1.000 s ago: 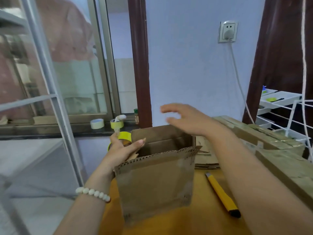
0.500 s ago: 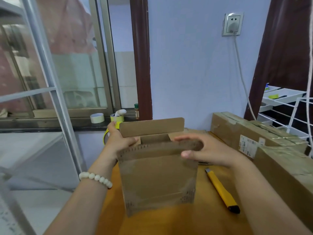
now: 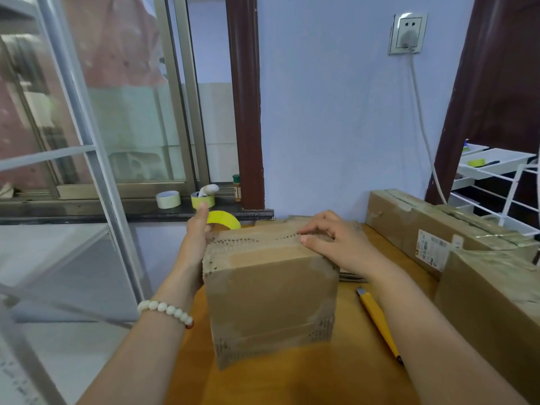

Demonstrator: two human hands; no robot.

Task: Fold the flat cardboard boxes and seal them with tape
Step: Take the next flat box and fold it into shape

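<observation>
The right hand [image 3: 336,247] presses relaxed fingers on the closed top flaps of the small brown cardboard box [image 3: 268,296] on the orange wooden table [image 3: 292,381]. The left hand [image 3: 197,232] braces its left wall; whether it grips the yellow tape roll [image 3: 225,219] behind cannot be told. The box looks light and its flaps springy, so it is best held by the walls; a yellow utility knife [image 3: 377,314] and large taped cartons [image 3: 438,226] crowd its right.

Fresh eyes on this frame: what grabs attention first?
The brown cardboard box stands in the middle of the table, top flaps folded down, with the right hand pressing on them. The left hand braces the box's upper left edge, and a yellow tape roll shows just behind it; whether its fingers hold the roll is hidden. A yellow utility knife lies on the table right of the box.
</observation>
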